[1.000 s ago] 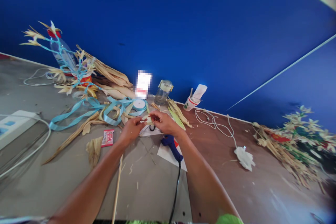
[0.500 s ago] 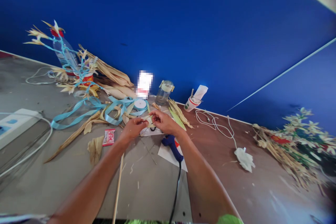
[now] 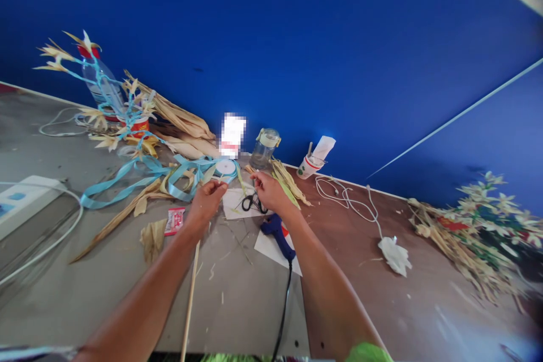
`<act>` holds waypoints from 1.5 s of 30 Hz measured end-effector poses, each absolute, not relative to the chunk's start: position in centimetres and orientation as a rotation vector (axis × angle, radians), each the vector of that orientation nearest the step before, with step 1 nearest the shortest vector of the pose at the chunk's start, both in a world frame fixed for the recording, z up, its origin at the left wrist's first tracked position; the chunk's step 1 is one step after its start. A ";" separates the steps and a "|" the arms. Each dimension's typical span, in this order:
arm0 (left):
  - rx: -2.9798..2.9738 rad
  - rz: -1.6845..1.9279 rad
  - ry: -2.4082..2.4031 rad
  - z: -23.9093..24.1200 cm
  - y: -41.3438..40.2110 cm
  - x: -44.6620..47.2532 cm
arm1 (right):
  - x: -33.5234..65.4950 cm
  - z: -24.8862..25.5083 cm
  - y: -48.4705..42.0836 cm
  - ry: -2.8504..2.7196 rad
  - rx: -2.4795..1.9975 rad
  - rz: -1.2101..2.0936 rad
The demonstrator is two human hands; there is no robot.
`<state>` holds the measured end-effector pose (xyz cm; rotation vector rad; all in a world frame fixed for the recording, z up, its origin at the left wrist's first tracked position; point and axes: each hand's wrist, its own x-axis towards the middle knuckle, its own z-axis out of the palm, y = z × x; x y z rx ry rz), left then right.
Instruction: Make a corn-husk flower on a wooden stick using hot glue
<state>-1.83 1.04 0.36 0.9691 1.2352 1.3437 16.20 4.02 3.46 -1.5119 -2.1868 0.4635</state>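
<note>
My left hand [image 3: 208, 198] is closed in a pinch near the ribbon roll [image 3: 226, 167]. A small pale tip, apparently a piece of corn husk [image 3: 222, 179], shows at its fingertips. My right hand [image 3: 271, 192] is pinched too, just above black-handled scissors [image 3: 248, 203]; what its fingers hold, if anything, is too small to make out. The scissors lie on white paper [image 3: 232, 212] between the hands. Below my right hand rests a dark blue glue gun [image 3: 279, 236] on another white sheet [image 3: 265, 251], its black cord running toward me.
Light blue ribbon [image 3: 106, 195] and dried husks [image 3: 123, 220] spread to the left, beside husk flowers [image 3: 95, 119] and a plastic bottle [image 3: 102, 79]. At the back stand a glass jar [image 3: 265, 148] and a paper cup [image 3: 309, 166]. A white cable [image 3: 352, 203] and more flowers [image 3: 487, 215] lie right.
My hands, which met over a pale piece of husk, have drawn apart, left hand to the left and right hand slightly right. The scissors and paper between them now show more.
</note>
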 end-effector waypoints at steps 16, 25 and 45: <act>1.191 1.355 1.147 -0.6 1.4 -1.6 | 11.9 0.7 1.0 -2.682 -1.569 0.096; 1.086 1.369 1.085 0.3 0.9 -1.5 | 13.1 1.6 1.0 -2.197 -1.547 0.509; 0.719 1.158 0.576 1.4 -0.2 -0.9 | 15.0 4.0 -0.5 -1.324 -1.088 1.552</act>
